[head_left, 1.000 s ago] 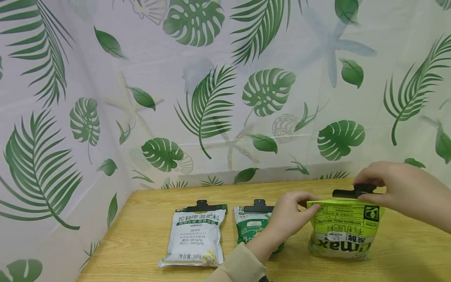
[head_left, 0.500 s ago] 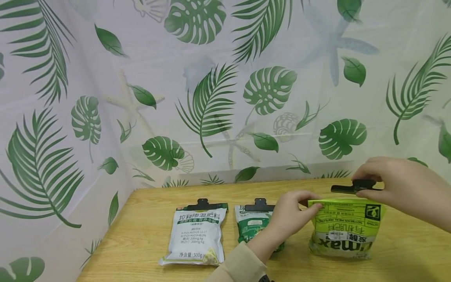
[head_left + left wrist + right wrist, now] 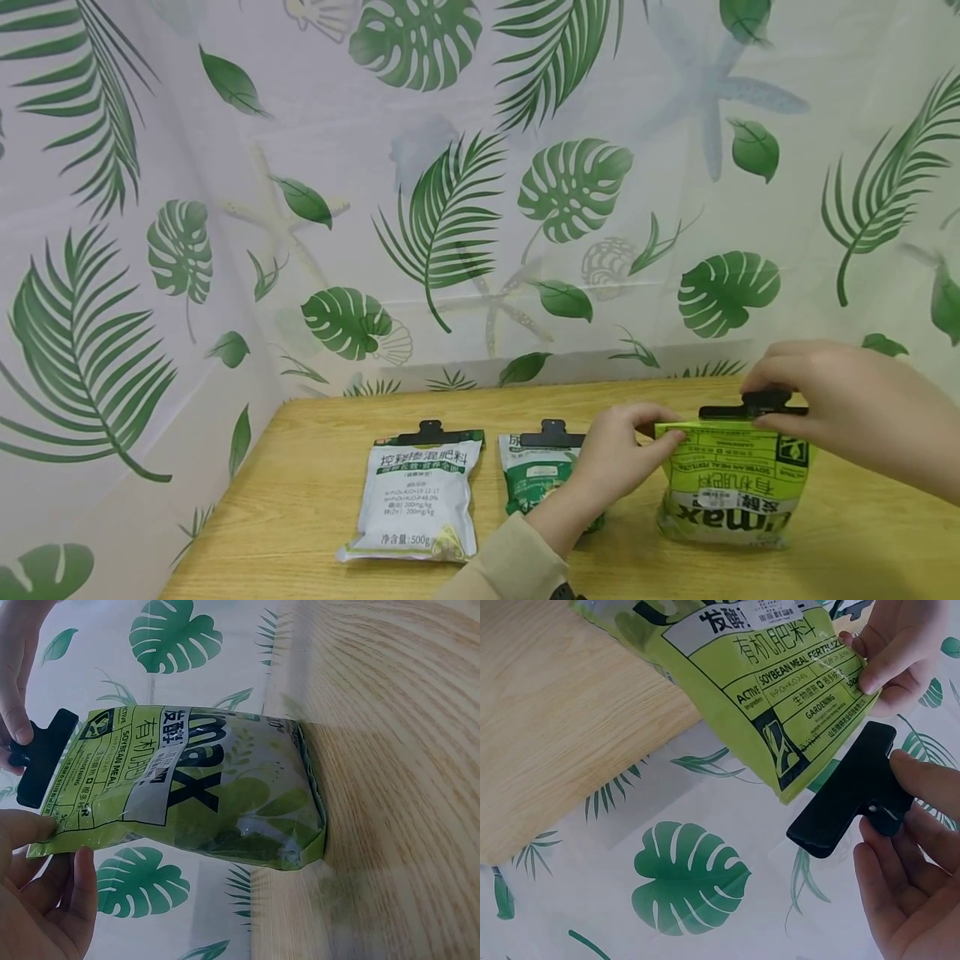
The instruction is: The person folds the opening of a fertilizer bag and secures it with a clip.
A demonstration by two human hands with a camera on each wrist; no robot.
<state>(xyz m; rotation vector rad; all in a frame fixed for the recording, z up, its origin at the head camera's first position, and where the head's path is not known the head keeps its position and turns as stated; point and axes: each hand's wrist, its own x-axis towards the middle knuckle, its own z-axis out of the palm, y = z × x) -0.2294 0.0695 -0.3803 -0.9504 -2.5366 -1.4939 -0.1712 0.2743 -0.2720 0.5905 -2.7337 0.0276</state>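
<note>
A lime-green bag of soybean meal fertilizer (image 3: 731, 483) stands upside down on the right of the table, its printing inverted in the head view. My left hand (image 3: 626, 454) pinches the left corner of its upper edge between thumb and fingers. Just over that edge, my right hand (image 3: 825, 387) grips a black bag clip (image 3: 723, 412) by its handles. A narrow gap shows between the clip (image 3: 844, 791) and the bag's edge in the right wrist view. Whether the clip's mouth is spread cannot be told.
To the left lie a white fertilizer bag (image 3: 420, 500) and a green-and-white bag (image 3: 536, 475), each with a black clip on its top. My left forearm partly covers the green one. A leaf-print cloth (image 3: 465, 250) hangs behind the wooden table (image 3: 262, 517).
The right hand lifted the clip slightly, then brought it down and a little left, closer to the bag's upper edge. The left hand keeps its pinch on the corner.
</note>
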